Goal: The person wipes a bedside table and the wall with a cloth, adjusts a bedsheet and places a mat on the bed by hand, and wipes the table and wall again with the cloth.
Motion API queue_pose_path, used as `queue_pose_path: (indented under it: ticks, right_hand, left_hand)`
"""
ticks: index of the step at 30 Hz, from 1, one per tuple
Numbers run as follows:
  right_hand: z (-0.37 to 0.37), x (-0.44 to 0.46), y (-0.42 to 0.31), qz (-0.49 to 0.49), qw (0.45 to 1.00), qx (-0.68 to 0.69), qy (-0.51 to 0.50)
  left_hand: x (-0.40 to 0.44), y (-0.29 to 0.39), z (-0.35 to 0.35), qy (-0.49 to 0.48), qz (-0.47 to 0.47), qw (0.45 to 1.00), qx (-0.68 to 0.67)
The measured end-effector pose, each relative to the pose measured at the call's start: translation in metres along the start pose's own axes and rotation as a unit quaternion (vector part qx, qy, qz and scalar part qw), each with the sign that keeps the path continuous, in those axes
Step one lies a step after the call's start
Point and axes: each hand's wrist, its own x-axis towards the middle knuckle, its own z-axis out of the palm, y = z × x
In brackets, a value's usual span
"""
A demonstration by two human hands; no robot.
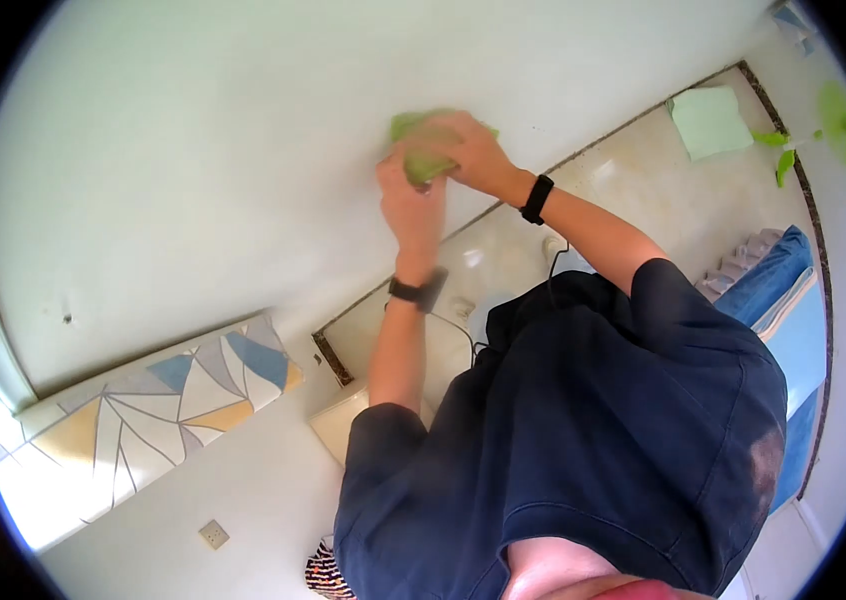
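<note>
A green cloth (430,163) is bunched between my two hands, in front of the white wall (243,150). My left hand (410,205) grips its lower left side, fingers bent around it and slightly blurred. From the right, my right hand (478,155) holds the cloth with the fingers curled over its top. Part of the cloth is hidden behind the fingers. Whether it touches the wall, I cannot tell. Dark bands circle both wrists, and a thin black cable hangs near my left wrist.
A patterned padded panel (173,410) sits at the lower left, near a wall socket (213,534). Dark trim edges the pale floor (623,170). On the right are a pale green square (711,122), a green plant (785,165) and blue folded fabric (768,280).
</note>
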Motion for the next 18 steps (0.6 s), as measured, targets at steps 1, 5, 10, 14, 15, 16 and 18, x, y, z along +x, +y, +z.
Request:
queue_pose_path:
  ticks: [1,5,10,14,15,16,18]
  right_hand:
    - [-0.008,-0.017,0.018,0.031,0.999,0.004,0.009]
    - [-0.023,-0.078,0.075,0.207,0.978,0.017,0.032]
    - [-0.001,-0.167,0.134,0.391,0.918,0.019,0.071]
    - [0.026,-0.245,0.163,0.503,0.863,0.041,-0.024]
    - [0.02,-0.251,0.159,0.506,0.861,0.046,-0.035]
    - [0.012,-0.256,0.157,0.508,0.858,0.052,-0.045]
    - [0.001,-0.256,0.159,0.496,0.865,0.069,-0.04]
  left_hand:
    - [-0.002,0.005,0.025,-0.018,-0.007,1.0,0.002]
    - [-0.016,0.007,0.123,-0.114,-0.061,0.992,-0.001]
    - [-0.035,-0.033,0.223,-0.289,-0.123,0.945,0.089]
    - [-0.06,-0.065,0.271,-0.381,-0.152,0.901,0.141]
    - [-0.067,-0.069,0.275,-0.404,-0.17,0.886,0.15]
    - [-0.077,-0.071,0.277,-0.395,-0.162,0.894,0.137]
    - [-0.089,-0.069,0.278,-0.373,-0.142,0.91,0.11]
